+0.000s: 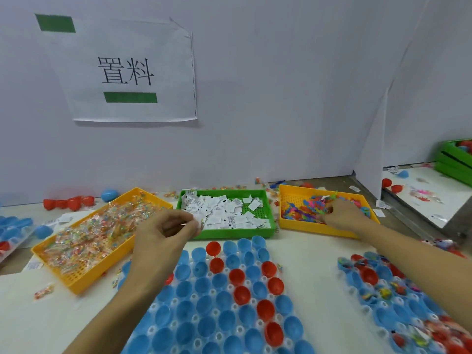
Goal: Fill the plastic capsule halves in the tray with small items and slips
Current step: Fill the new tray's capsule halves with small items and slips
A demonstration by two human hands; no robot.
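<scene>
A paper sign [132, 70] on the wall reads "置料". The left hand [166, 233] hovers at the green tray [270, 221], its grip pinching a white slip [198, 222]. The right hand [342, 213] digs into coloured plastic bits [301, 208], grip unclear. Round blue and red capsule halves [217, 297] fill the clear tray [238, 330] on the worktop [314, 267].

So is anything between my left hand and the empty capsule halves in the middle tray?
Nothing visible. The left hand hovers at the green slip tray's front edge, fingers curled on what looks like a slip, and the open blue and red capsule halves lie uncovered just below it.
</scene>
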